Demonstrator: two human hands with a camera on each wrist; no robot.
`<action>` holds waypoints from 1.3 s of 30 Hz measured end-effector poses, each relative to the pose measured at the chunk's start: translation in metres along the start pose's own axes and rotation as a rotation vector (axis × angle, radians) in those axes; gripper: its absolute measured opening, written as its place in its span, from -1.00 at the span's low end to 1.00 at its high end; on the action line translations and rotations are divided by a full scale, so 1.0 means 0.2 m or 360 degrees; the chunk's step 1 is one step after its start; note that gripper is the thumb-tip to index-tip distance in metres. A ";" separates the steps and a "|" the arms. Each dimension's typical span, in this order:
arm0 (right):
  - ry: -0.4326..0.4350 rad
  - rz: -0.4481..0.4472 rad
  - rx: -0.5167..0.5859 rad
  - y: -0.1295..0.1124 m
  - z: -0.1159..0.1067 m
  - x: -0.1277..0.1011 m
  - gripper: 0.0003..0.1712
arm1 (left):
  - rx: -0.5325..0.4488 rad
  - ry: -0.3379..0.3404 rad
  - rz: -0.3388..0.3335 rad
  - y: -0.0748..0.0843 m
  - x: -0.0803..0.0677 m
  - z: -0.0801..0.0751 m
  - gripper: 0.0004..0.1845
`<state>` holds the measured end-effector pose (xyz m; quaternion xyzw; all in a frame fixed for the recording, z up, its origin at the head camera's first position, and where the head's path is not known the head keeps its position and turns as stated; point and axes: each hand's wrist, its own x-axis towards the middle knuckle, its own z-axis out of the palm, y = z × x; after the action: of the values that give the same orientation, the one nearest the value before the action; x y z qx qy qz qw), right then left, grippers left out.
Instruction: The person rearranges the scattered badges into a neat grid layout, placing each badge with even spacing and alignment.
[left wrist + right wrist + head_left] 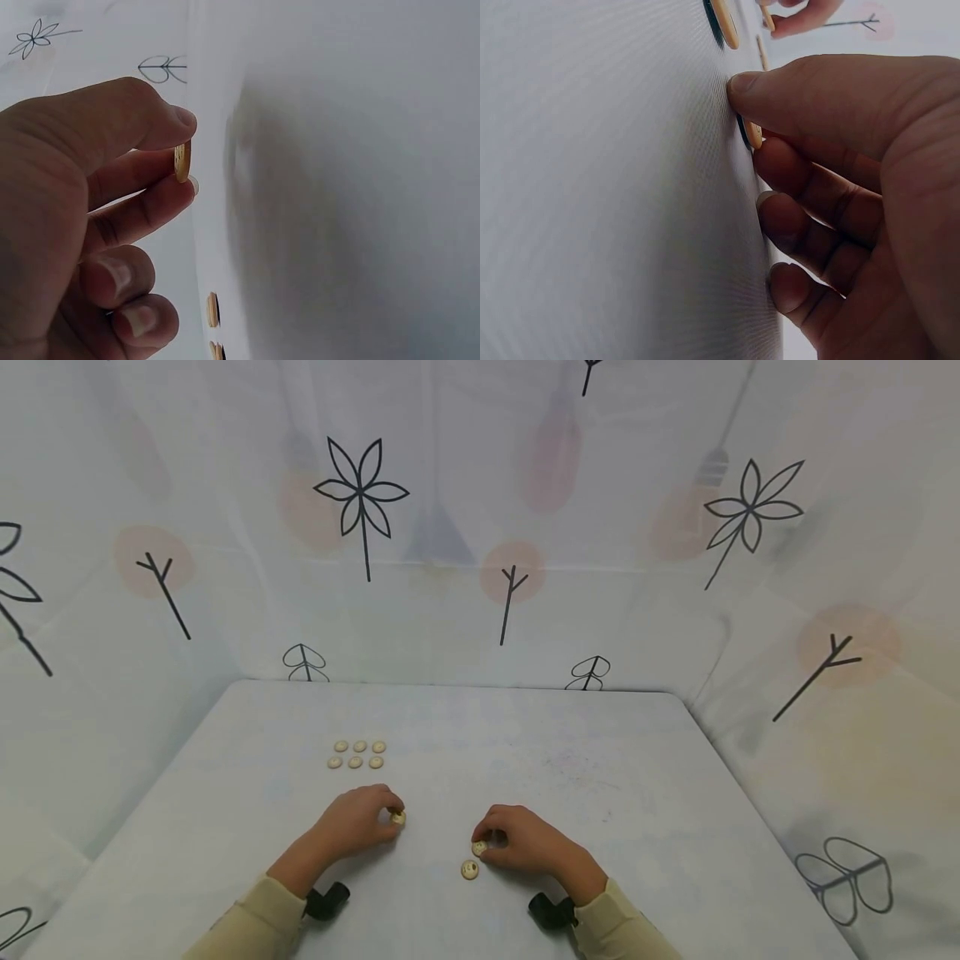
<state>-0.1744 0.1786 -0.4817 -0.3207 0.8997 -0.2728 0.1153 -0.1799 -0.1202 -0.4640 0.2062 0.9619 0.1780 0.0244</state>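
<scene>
On the white table (600, 760) my left hand (391, 822) pinches a small cream button (398, 817) between thumb and forefinger. The left wrist view shows that button (182, 160) edge-on in the fingertips (176, 120), just off the surface. To the right, my right hand (487, 842) has thumb and forefinger closed round a second button (479, 848) that lies against the table. In the right wrist view this button (753, 136) is half hidden under the thumb (780, 90). A third button (469, 869) lies loose just in front of the right hand.
Several cream buttons (356, 754) lie in two neat rows beyond the left hand. White sheeting printed with flowers and trees (362, 493) walls in the table at the back and sides. Black wrist mounts (327, 902) sit near the front edge.
</scene>
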 end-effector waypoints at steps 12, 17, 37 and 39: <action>-0.0003 0.0018 0.0000 0.00 0.00 0.00 -0.81 | -0.0010 -0.0016 -0.0162 -0.06 0.03 -0.02 -0.81; -0.0011 0.0025 0.0000 0.00 -0.01 0.00 -0.82 | -0.0015 0.0004 -0.0163 -0.07 0.03 -0.05 -0.81; -0.0001 0.0012 -0.0011 -0.01 0.00 0.00 -0.82 | -0.0002 0.0018 -0.0279 -0.21 0.03 -0.11 -0.78; 0.0001 0.0012 -0.0013 -0.01 0.00 0.00 -0.82 | -0.0002 0.0007 -0.0310 -0.23 0.03 -0.12 -0.77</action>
<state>-0.1740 0.1778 -0.4803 -0.3175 0.9020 -0.2690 0.1147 -0.2065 -0.1634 -0.4581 0.1114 0.9773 0.1758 0.0396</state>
